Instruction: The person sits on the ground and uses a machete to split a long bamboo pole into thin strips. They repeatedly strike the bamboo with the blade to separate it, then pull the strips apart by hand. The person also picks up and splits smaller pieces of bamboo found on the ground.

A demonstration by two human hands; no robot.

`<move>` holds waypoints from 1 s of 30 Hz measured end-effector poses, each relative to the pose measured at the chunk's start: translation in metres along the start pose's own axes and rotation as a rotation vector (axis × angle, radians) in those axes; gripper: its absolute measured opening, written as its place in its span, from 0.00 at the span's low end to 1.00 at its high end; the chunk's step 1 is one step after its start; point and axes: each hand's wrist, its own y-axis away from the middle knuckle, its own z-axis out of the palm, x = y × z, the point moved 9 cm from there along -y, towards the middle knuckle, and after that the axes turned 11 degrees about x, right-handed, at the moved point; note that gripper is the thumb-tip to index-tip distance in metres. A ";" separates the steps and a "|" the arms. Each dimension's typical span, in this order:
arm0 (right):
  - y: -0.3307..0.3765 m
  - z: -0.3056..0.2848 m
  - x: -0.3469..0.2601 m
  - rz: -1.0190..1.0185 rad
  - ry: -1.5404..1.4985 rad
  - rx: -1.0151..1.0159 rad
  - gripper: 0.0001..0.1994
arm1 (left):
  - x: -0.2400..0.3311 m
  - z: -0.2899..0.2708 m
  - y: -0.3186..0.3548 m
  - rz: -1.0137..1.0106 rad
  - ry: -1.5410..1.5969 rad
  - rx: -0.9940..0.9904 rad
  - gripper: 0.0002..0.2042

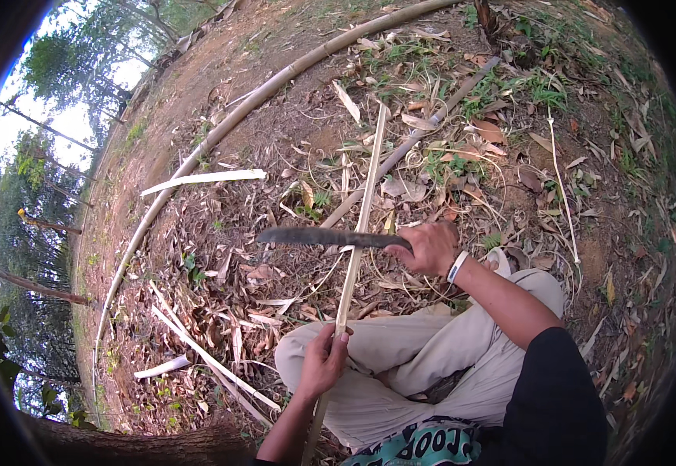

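Gripping a dark machete [307, 236] by its handle, the right hand [431, 248] has its fingers curled tight; blade points left, lying across a long pale bamboo strip [365, 202] about midway. Can't tell if the edge bites in or just touches. Left hand [325, 361], nearer & lower, is closed round the same strip, thumb on the right side, fingers wrapped w/ no visible gap. Strip runs from near, past the left hand, up & away to the far side, tilting a bit right, its near end going below the left forearm.

White wristband [458, 266] on right wrist. Person sits on the grnd, legs folded, light trousers [400, 342], strip passing by the left knee.

Further out: thinner greyish pole [416, 140] on the grnd, far side, slanting off to the right, partly behind strip & blade. Flat pale pc [202, 179] to the left, over a v. long curved bamboo pole [291, 72] that sweeps from far right to near left. Nearer left: split strips [225, 371] & a short pale pc [162, 367] among dry leaves. Right: thin pale stick [562, 186]. Far left: trees [35, 202], etc.
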 end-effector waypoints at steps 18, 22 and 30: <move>-0.030 -0.054 0.111 0.473 -0.033 0.282 0.31 | -0.012 -0.011 0.008 -0.317 0.595 -0.081 0.14; -0.017 -0.046 0.041 0.226 -0.247 0.298 0.16 | 0.011 0.017 -0.042 -0.274 0.604 -0.075 0.14; 0.007 -0.028 -0.033 -0.098 -0.120 0.211 0.06 | 0.057 0.070 -0.080 -0.308 0.588 -0.202 0.11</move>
